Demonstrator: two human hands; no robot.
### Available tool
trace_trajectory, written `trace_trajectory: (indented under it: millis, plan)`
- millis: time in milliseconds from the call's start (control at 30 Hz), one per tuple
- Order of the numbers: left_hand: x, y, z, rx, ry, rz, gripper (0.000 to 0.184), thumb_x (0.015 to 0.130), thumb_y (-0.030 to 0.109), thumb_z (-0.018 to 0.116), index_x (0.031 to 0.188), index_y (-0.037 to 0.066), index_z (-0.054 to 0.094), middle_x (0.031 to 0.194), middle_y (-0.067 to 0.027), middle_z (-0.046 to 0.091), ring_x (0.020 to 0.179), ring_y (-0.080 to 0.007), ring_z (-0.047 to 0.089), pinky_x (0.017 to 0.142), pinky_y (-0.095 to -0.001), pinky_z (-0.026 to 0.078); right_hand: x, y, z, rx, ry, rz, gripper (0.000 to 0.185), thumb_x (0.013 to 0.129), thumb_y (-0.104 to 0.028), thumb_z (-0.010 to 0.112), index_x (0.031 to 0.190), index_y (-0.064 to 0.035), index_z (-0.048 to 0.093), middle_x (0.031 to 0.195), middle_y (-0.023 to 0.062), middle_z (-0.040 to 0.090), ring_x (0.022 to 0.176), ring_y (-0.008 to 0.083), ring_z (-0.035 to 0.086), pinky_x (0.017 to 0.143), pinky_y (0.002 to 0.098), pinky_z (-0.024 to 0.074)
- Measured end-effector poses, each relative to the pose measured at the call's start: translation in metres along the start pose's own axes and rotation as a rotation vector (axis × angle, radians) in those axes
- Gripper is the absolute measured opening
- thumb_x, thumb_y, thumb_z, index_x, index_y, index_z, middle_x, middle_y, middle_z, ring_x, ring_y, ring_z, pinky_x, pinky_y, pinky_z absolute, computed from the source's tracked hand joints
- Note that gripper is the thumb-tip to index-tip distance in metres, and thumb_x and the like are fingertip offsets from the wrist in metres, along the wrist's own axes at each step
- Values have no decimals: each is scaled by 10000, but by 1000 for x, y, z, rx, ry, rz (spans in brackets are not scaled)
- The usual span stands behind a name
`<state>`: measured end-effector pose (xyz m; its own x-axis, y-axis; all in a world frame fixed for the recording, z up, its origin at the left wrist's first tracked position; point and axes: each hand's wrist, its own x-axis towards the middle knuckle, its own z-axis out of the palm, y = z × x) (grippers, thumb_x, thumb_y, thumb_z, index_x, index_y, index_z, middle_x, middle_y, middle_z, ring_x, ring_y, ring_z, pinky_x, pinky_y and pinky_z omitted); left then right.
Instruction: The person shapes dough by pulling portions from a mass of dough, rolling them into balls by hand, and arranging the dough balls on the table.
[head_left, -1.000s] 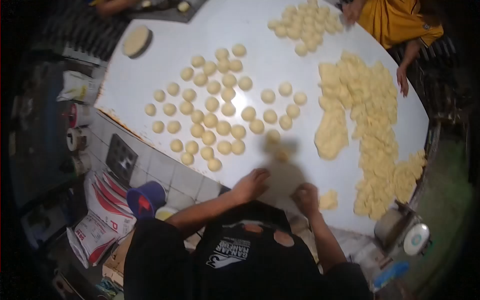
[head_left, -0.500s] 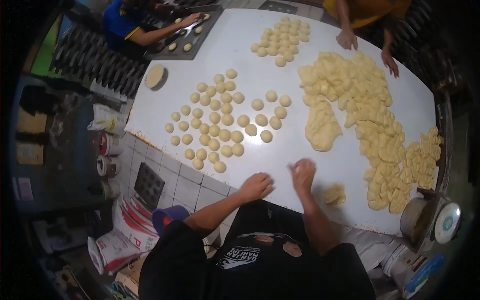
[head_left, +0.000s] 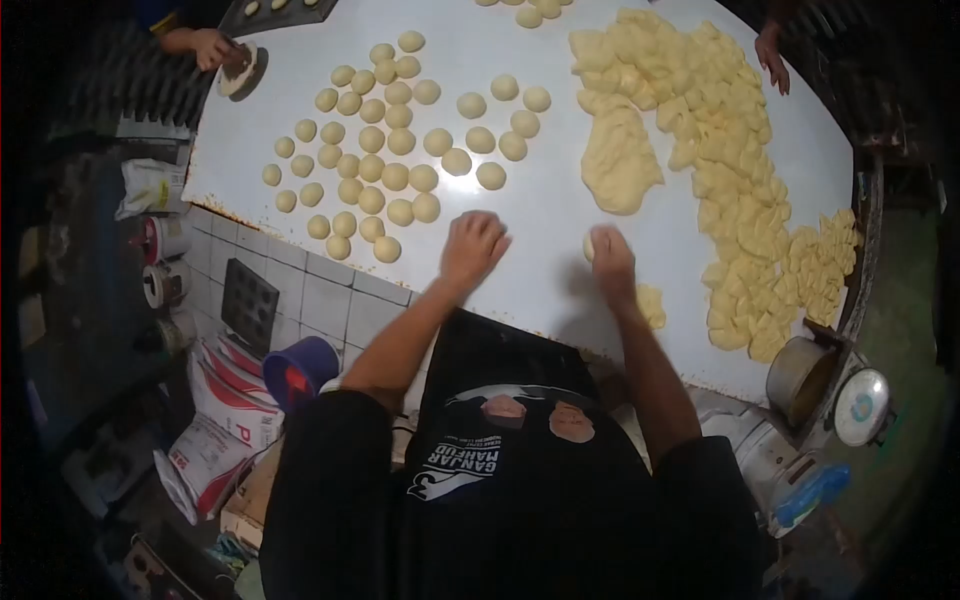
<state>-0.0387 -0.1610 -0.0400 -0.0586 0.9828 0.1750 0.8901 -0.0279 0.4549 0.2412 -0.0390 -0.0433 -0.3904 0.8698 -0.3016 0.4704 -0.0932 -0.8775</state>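
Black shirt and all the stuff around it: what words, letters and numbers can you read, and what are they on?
"GANJAR", on the black shirt
"MAHFUD", under it on the shirt
"3", also on the shirt
"P", on the red-and-white sack
Too small or blurry to read: the tiny lines on the shirt, the sack's other print, and the marks on the white bag and the round lid.
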Motion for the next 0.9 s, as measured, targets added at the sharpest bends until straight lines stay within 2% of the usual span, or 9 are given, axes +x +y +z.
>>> trace_trajectory:
  millis: [100, 233, 333, 433, 567, 633, 667, 833, 900]
  plan:
    - [4, 28, 10, -127, -28, -44, 351, 880, 206, 811, 1176, 102, 653, 1190, -106, 635, 1212, -347, 569, 1028, -510, 480, 66, -149, 0, 820, -47, 310, 379, 1071, -234, 686, 1362, 2, 629, 1183, 29, 628, 1066, 137, 596, 948, 321, 502]
    - [-23, -34, -22, -344, -155, 177, 343, 945, 196, 767, 1241, 73, 647, 1172, -144, 634, 1155, -387, 609, 990, -511, 517, 132, -267, 13, 461, -84, -169, 522, 1035, -271, 731, 1439, 29, 588, 1288, 77, 655, 1179, 148, 588, 1003, 291, 486]
    - [75, -73, -70, -474, 2, -113, 232, 995, 143, 709, 1197, 41, 657, 1125, -183, 651, 1058, -402, 641, 923, -486, 537, 209, -284, 54, 63, 186, -336, 535, 1010, -268, 738, 1443, 10, 596, 1342, 136, 664, 1253, 222, 599, 1063, 359, 490]
    - [211, -93, -137, -525, 245, -234, 327, 991, 210, 746, 1244, 19, 666, 1179, -161, 682, 1038, -377, 677, 908, -427, 556, 301, -212, 85, -719, 45, -287, 549, 966, -263, 753, 1442, -30, 609, 1368, 191, 671, 1305, 318, 596, 1106, 436, 478]
    - [276, -160, -90, -130, 284, -83, 413, 974, 242, 773, 1324, 47, 673, 1416, -163, 635, 1274, -389, 612, 1037, -448, 517, 339, -194, 87, -420, 254, -286, 524, 946, -294, 746, 1403, -54, 656, 1380, 196, 680, 1337, 389, 567, 1138, 490, 455]
    - [288, -155, -89, 183, 266, -24, 427, 973, 228, 776, 1352, 59, 677, 1494, -161, 603, 1354, -399, 571, 1085, -461, 496, 340, -189, 86, -344, -25, -390, 428, 963, -295, 718, 1308, -43, 722, 1342, 163, 704, 1331, 380, 574, 1137, 465, 461]
    - [288, -148, -88, 27, 342, -10, 436, 967, 206, 780, 1368, 71, 678, 1532, -167, 571, 1400, -406, 530, 1125, -476, 467, 338, -178, 92, -590, -20, -639, 348, 992, -273, 674, 1221, -26, 761, 1328, 164, 706, 1291, 394, 597, 1107, 463, 479]
    - [165, -96, -112, -407, 182, 82, 632, 806, -2, 826, 1406, 6, 629, 1407, -170, 670, 1244, -384, 665, 1023, -481, 552, 202, -216, 57, -271, 178, -182, 283, 1030, -238, 657, 1148, 16, 694, 1149, 209, 694, 1090, 422, 662, 953, 498, 531]
    - [105, -79, -121, -442, 71, 93, 591, 784, -2, 845, 1352, 23, 681, 1354, -163, 692, 1198, -357, 691, 988, -469, 579, 104, -92, 65, -644, 163, -735, 191, 918, -136, 768, 1063, -47, 678, 974, 181, 635, 932, 395, 640, 811, 526, 536]
